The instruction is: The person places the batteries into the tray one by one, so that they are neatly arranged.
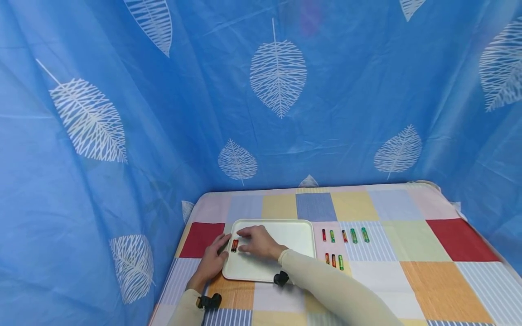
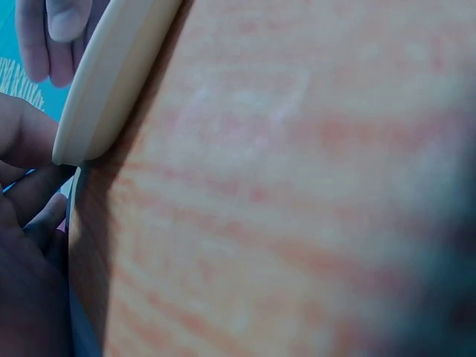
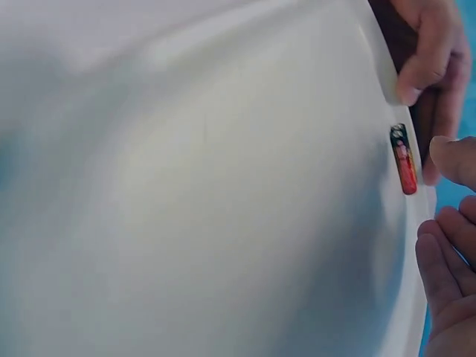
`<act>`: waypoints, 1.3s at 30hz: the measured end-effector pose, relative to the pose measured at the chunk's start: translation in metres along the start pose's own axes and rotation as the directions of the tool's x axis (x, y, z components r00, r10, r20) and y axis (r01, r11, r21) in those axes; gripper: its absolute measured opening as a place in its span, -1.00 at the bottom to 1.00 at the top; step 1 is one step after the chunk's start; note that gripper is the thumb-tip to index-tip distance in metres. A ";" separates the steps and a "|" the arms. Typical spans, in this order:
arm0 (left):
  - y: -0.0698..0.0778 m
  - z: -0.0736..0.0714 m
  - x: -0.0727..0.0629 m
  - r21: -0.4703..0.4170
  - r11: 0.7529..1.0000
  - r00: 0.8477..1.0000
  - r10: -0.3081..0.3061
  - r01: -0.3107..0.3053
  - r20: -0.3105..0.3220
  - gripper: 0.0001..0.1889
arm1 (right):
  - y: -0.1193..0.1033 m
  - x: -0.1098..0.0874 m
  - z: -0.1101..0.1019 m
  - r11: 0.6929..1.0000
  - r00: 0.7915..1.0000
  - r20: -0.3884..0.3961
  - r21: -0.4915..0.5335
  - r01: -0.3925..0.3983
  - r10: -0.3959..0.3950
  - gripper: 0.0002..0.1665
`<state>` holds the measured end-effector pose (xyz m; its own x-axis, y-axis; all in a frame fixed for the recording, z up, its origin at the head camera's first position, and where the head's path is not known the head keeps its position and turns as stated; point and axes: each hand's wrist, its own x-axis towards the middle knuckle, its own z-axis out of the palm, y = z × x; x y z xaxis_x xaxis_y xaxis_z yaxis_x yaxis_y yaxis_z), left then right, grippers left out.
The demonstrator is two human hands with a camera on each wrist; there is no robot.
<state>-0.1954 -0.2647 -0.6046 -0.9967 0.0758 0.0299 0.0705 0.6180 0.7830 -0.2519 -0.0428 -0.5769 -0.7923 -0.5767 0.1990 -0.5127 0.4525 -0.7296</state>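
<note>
Two red-and-black batteries [image 1: 234, 246] lie just inside the left edge of the white tray [image 1: 291, 233]. Left hand [image 1: 210, 262]: fingers relaxed, touching that rim. Right hand [image 1: 261, 243]: thumb and fingers parted, empty. Step judged: arranging; next likely calls for the loose batteries [image 1: 353, 235] beyond the tray's right edge.

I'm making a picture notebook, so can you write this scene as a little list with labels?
Tray: white tray, on a patchwork cloth
In the tray: red-and-black batteries, near its left end
Left hand: touching the tray's left edge
Right hand: over the tray, close to those batteries, thumb and fingers apart
Right of the tray: red and green batteries, in two rows
Backdrop: blue curtain with white leaf shapes
</note>
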 end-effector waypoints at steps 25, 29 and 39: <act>0.003 0.000 -0.004 0.001 1.000 1.000 -0.028 0.028 -0.008 -0.35 | 0.022 -0.052 -0.056 0.994 1.000 0.013 0.111 0.004 -0.005 -0.35; 0.004 0.001 -0.005 -0.003 0.999 0.999 -0.038 0.038 -0.009 -0.34 | 0.025 -0.063 -0.067 0.992 1.000 0.008 0.124 -0.008 0.007 -0.33; 0.004 0.003 -0.005 0.005 0.999 0.999 -0.037 0.037 -0.015 -0.34 | 0.041 -0.104 -0.101 0.984 0.998 -0.048 0.174 -0.026 0.035 -0.31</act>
<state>-0.1904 -0.2604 -0.6031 -0.9991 0.0407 0.0104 0.0336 0.6247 0.7801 -0.2234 0.1042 -0.5613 -0.8249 -0.5270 0.2046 -0.4262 0.3419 -0.8376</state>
